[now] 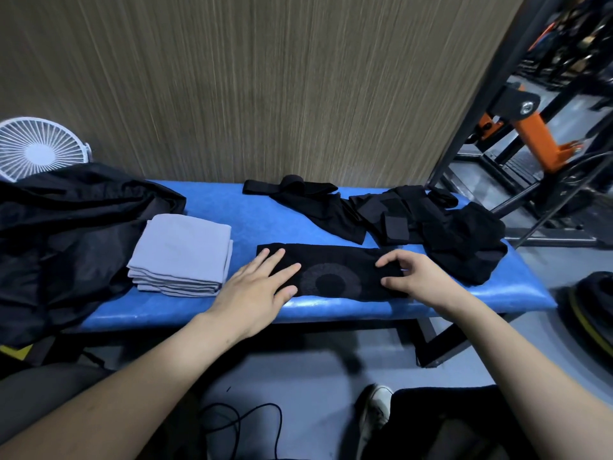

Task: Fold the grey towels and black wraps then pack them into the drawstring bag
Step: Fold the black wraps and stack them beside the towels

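Note:
A black wrap with a ringed circle pattern [335,277] lies flat along the front of the blue bench [232,207]. My left hand [258,290] presses flat on the wrap's left end, fingers straight. My right hand [408,277] pinches the wrap's right end between curled fingers and thumb. A stack of folded grey towels [182,254] sits to the left. More black wraps [398,214] lie crumpled at the bench's back right. The black drawstring bag [59,234] slumps over the left end.
A white fan [39,151] stands behind the bag at the left. A wood-grain wall rises behind the bench. A black and orange gym rack [530,127] stands at the right. Cables [238,423] and a shoe [374,413] are on the floor below.

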Demonstrator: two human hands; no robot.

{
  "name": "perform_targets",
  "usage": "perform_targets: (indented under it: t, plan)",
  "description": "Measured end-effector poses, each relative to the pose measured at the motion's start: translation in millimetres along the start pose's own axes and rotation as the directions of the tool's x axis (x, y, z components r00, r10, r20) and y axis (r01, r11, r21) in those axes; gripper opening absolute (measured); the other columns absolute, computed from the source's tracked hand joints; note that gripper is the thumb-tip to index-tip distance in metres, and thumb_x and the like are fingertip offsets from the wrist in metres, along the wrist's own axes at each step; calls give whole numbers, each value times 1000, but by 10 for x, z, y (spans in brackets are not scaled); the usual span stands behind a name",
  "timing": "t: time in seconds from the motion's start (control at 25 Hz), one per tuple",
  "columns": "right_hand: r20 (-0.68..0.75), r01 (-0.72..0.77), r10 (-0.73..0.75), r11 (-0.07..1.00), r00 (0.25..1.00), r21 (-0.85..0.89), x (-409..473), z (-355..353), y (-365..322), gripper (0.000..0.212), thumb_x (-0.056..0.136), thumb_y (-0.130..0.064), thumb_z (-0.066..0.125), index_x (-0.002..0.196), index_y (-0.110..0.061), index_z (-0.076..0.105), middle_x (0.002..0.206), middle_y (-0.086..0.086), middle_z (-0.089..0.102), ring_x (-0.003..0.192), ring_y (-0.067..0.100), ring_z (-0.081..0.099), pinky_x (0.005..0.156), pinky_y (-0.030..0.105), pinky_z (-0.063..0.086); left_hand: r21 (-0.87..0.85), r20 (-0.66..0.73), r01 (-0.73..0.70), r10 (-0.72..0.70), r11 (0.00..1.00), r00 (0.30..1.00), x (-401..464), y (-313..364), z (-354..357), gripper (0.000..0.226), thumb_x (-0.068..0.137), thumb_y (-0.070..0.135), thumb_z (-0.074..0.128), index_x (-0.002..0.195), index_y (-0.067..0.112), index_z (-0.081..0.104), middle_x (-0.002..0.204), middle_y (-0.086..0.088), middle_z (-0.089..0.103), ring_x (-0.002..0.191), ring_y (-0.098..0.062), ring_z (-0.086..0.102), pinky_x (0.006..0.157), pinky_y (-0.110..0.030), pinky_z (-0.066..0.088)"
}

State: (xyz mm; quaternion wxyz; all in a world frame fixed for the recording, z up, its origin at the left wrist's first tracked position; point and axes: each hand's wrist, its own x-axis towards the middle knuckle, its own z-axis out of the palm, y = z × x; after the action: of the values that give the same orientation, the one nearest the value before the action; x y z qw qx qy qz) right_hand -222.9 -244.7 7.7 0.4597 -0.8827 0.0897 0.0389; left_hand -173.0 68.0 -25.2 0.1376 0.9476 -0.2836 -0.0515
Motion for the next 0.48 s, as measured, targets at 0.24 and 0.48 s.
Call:
perform_targets:
  t: [0.24, 0.48]
  plan:
    - [-16, -29, 30, 999, 999, 40, -43, -116, 3, 30, 86, 7, 63, 102, -18, 66, 85, -3, 64, 56, 15, 58, 50, 34, 51, -8, -49, 26, -26, 1000, 998, -38, -23, 29, 56, 105, 45, 32, 157, 36, 14, 166, 11, -4, 152, -9, -7, 122, -29, 7]
    - [-58, 30, -22, 989, 998, 144, -118, -226, 42, 43, 83, 11, 62, 104, -27, 67, 116, 17, 61, 82, 27, 62, 73, 48, 56, -35, -31, 42, -43, 999, 999, -74, 41, 61, 63, 101, 54, 34, 157, 40, 8, 165, 5, -13, 152, -12, -10, 122, -29, 0]
